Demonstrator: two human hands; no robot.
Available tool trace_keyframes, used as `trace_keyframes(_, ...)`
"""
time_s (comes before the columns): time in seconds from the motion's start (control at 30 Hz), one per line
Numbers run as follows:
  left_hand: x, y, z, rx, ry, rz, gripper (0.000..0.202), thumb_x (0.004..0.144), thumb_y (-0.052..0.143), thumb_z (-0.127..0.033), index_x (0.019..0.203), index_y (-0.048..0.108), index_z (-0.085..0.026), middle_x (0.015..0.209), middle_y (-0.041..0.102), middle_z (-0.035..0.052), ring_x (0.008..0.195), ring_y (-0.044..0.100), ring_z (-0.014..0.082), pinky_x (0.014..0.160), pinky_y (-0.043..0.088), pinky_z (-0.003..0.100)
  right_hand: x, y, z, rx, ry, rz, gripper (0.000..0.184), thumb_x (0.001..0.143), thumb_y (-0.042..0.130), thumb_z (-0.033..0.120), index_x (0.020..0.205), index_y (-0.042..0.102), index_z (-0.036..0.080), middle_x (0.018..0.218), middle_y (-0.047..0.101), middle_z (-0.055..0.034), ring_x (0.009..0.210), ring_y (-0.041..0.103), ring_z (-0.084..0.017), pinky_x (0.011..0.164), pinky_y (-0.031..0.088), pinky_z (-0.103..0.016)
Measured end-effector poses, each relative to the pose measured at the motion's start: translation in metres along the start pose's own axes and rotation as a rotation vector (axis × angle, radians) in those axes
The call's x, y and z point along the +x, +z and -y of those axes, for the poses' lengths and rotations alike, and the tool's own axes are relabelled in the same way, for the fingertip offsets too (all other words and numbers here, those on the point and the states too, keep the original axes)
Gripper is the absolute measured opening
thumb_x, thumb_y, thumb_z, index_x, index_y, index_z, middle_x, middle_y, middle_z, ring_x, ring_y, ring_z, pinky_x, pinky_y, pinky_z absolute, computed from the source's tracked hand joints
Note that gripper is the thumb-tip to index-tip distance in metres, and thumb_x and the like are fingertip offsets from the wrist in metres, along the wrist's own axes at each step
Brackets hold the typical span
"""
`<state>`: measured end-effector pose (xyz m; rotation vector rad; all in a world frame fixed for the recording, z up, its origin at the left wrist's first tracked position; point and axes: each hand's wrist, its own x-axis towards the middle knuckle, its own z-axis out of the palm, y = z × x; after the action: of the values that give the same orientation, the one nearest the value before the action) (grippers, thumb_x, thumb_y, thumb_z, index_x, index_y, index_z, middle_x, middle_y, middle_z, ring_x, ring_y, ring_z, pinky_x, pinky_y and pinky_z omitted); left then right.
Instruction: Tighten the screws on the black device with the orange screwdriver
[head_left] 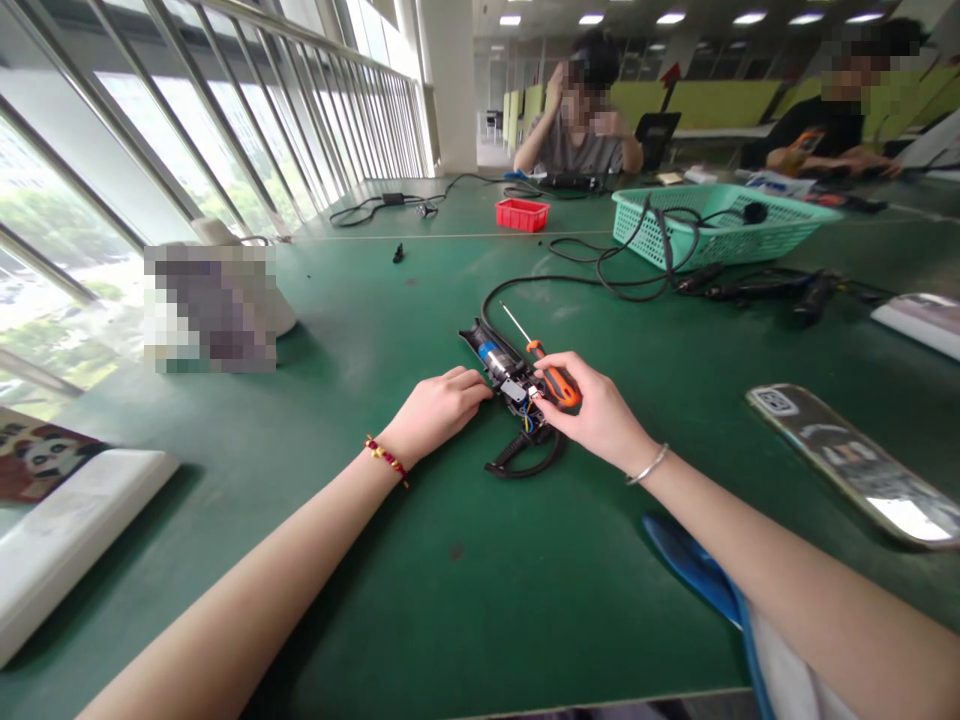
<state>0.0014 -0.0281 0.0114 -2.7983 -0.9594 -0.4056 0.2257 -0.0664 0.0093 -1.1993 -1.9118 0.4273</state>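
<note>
An opened handheld electric device [513, 388] lies on the green table in the middle of the view. Its black half-shell bares a blue-and-silver cylinder, a grey part and coloured wires; a black cord runs from it. My left hand [444, 405] is closed, its fingertips gripping the shell's left edge. In my right hand [592, 405] is a screwdriver [561, 388] with an orange-and-black handle, its shaft pointing up and left, clear of the device. The thumb and finger of that hand reach the wires beside a small white piece, though the exact contact is hard to see.
A green basket [720, 240] with cables and a red tray [522, 214] stand farther back. A phone [855, 465] lies right, blue-edged cloth [697, 565] under my right forearm. At left are a white box [82, 530] and railing [360, 120]. Two people sit across the table.
</note>
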Motion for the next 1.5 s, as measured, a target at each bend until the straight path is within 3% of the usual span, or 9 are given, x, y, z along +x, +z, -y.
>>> trace_keyframes(0.23,0.001,0.004,0.001,-0.231,-0.189,-0.115,0.023,0.082,0.048,-0.012,0.098,0.062,-0.019,0.090,0.064,0.0024,0.085,0.061,0.0158,0.074,0.051,0.027,0.000,-0.001,-0.002,-0.023,-0.009,0.033,0.028,0.078,0.058,0.018,0.105,0.053,0.023,0.106,0.065,-0.0050,0.093,0.064,-0.020,0.084,0.050,-0.032)
trace_keyframes(0.53,-0.001,0.006,0.002,-0.262,-0.222,-0.122,0.027,0.085,0.046,-0.013,0.104,0.063,-0.019,0.099,0.064,0.0041,0.083,0.063,0.0151,0.074,0.052,0.026,0.000,-0.002,-0.002,-0.017,-0.004,0.051,0.029,0.079,0.059,0.018,0.106,0.052,0.023,0.104,0.065,-0.0046,0.092,0.064,-0.019,0.084,0.049,-0.031)
trace_keyframes(0.73,0.004,0.003,-0.015,-0.313,-0.264,-0.427,0.016,0.088,0.047,-0.015,0.094,0.061,-0.019,0.091,0.065,0.0025,0.082,0.064,0.0124,0.075,0.052,0.023,0.001,-0.002,-0.002,-0.005,-0.010,0.037,0.028,0.078,0.060,0.018,0.105,0.053,0.023,0.104,0.065,-0.0042,0.093,0.064,-0.019,0.084,0.049,-0.031)
trace_keyframes(0.83,0.008,0.003,-0.025,-0.274,-0.263,-0.499,0.014,0.091,0.047,-0.018,0.095,0.060,-0.020,0.091,0.067,0.0024,0.084,0.064,0.0127,0.076,0.052,0.024,0.001,-0.002,-0.001,-0.005,-0.012,0.028,0.027,0.078,0.060,0.019,0.104,0.053,0.023,0.103,0.065,-0.0041,0.092,0.064,-0.019,0.084,0.050,-0.032)
trace_keyframes(1.03,0.012,0.007,-0.031,-0.253,-0.206,-0.498,0.012,0.092,0.048,-0.020,0.096,0.059,-0.020,0.089,0.068,0.0019,0.083,0.064,0.0125,0.075,0.051,0.023,0.001,0.000,0.000,-0.021,-0.027,0.022,0.026,0.078,0.060,0.019,0.103,0.054,0.024,0.102,0.065,-0.0035,0.092,0.064,-0.020,0.083,0.050,-0.032)
trace_keyframes(1.5,0.013,0.012,-0.025,-0.213,-0.174,-0.407,0.012,0.093,0.047,-0.022,0.094,0.059,-0.019,0.089,0.067,0.0028,0.083,0.062,0.0128,0.075,0.050,0.022,0.001,0.001,0.000,-0.024,-0.028,0.018,0.026,0.078,0.059,0.019,0.103,0.054,0.023,0.102,0.065,-0.0039,0.091,0.064,-0.020,0.083,0.050,-0.033)
